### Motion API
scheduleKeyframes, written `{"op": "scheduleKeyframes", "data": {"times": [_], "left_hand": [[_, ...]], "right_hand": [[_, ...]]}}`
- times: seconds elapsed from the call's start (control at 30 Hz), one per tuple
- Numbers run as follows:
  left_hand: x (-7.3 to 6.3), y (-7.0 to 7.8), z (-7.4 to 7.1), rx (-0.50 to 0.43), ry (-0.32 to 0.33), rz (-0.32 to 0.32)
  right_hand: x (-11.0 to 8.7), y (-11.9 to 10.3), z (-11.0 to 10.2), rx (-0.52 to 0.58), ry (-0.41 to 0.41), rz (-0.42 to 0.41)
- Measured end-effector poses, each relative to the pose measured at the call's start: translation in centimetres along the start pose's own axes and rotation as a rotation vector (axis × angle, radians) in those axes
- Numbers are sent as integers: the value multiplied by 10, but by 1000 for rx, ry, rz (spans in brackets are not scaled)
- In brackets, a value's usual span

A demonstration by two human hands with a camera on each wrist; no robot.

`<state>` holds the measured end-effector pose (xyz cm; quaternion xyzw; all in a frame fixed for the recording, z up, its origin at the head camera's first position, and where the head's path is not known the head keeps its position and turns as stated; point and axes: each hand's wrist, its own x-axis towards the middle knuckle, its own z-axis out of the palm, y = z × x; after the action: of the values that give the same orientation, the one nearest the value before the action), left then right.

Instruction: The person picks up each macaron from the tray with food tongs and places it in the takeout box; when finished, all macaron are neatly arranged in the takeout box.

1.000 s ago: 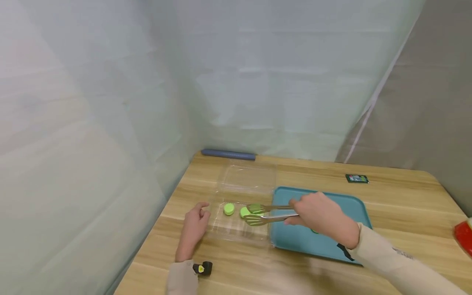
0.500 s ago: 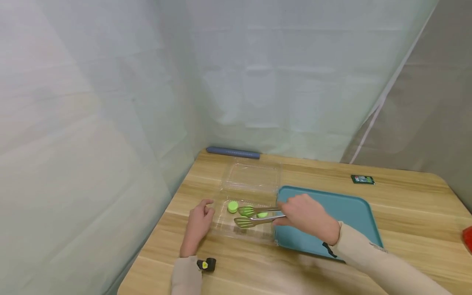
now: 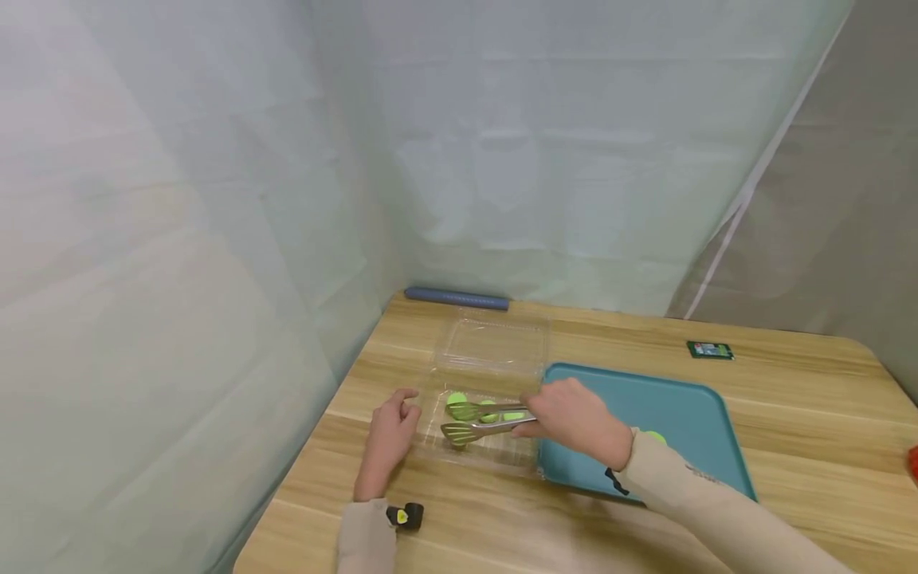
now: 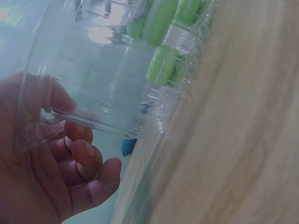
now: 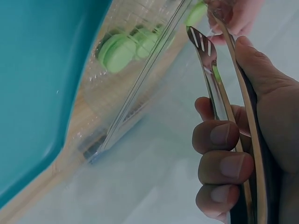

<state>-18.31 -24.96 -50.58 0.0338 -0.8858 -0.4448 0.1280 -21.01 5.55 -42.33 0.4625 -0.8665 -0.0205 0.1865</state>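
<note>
Three green macarons point(image 3: 489, 417) sit in a row in a clear plastic box point(image 3: 495, 456), just left of the blue tray point(image 3: 681, 402), lid point(image 3: 495, 341) folded back on the far side. Left hand point(image 3: 392, 428) is pinching the box's left edge. Right hand point(image 3: 574, 418) has a grip on metal tongs point(image 3: 495, 428), slotted tips at the leftmost macaron; can't tell if they've actually got it. Another macaron point(image 3: 656, 436) peeks out on the tray behind the right sleeve point(image 3: 670, 474). Blue stick point(image 3: 456, 299) along the table's point(image 3: 803, 399) far edge, little green card point(image 3: 710, 350) beyond the tray.
</note>
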Motion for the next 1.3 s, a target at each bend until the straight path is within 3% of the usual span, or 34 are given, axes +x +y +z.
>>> {"op": "scheduleKeyframes", "data": {"times": [0.17, 0.77, 0.97, 1.3], "left_hand": [[0, 0, 1, -1, 13, 20], [0, -7, -1, 2, 60, 17], [2, -9, -3, 7, 56, -11], [3, -8, -5, 0, 28, -25]], "right_hand": [[8, -5, 3, 7, -74, 21], [19, -8, 8, 12, -75, 20], [10, -5, 9, 53, -87, 58], [-16, 6, -3, 74, -25, 122]]}}
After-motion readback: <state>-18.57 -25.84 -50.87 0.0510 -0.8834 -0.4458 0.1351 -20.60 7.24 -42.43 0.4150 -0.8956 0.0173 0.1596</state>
